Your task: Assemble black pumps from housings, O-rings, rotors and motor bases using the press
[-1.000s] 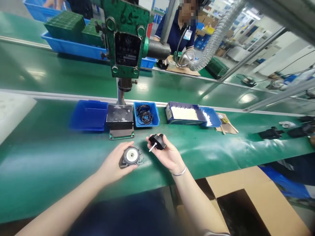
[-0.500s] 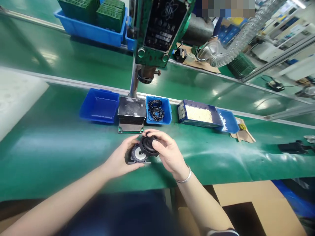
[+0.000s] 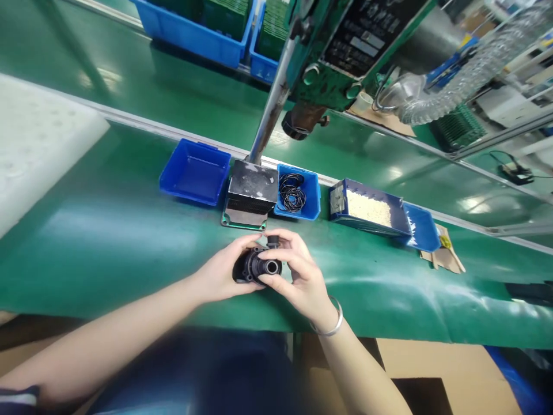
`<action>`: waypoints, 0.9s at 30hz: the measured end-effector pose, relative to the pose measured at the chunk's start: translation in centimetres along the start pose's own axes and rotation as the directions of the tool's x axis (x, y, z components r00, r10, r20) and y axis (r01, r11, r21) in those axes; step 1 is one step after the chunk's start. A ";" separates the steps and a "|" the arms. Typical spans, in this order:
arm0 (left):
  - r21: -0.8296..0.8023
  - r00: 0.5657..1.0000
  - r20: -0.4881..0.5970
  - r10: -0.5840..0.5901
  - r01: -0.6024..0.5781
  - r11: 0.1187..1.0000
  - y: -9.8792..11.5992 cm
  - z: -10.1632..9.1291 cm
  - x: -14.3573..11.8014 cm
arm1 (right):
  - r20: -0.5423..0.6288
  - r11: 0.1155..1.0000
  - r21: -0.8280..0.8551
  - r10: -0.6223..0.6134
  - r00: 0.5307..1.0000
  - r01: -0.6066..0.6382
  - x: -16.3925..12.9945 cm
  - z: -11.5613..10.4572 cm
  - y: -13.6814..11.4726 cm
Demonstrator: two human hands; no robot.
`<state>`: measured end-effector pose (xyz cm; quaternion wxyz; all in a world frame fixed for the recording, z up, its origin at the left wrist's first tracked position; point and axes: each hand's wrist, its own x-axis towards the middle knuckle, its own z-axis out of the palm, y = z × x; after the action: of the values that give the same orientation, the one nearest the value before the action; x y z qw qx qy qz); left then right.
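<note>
My left hand is wrapped round a black pump body, seen mostly from its side. Over the front of that body sits a black pump cover with a round pipe stub facing me and a second stub pointing up. The fingers and thumb of my right hand grip the cover around its stub. Cover and body touch; whether they are fully seated I cannot tell. Just beyond my hands stands the press's black block on its metal base.
A green hand press rises above the block on a steel column. Along the back are an empty blue bin, a blue bin of black rings, a box of pale small parts and a shallow blue tray. White foam lies left.
The pump cover, held apart and tilted before with the body's pale round face showing, now lies against the body and hides that face. The camera view has turned and shifted.
</note>
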<state>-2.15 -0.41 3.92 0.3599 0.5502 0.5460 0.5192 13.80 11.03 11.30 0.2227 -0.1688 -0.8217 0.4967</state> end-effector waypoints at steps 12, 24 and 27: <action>0.100 0.999 0.009 0.043 -0.044 0.994 0.0 -0.1 0.1 | -0.095 0.995 -0.068 0.060 0.994 -0.066 -1.5 1.8 1.7; 0.115 0.970 0.022 0.241 -0.241 0.964 -0.1 -0.4 0.5 | -0.093 0.985 -0.170 0.011 0.996 -0.027 -1.7 1.7 1.4; 0.088 0.973 0.025 0.229 -0.230 0.969 -0.4 -0.3 0.5 | -0.067 0.979 -0.203 -0.009 0.998 -0.005 -1.6 1.6 1.3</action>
<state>-2.63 0.05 3.73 0.2761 0.6291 0.4992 0.5281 14.41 9.64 9.13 0.2325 -0.2064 -0.8604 0.4039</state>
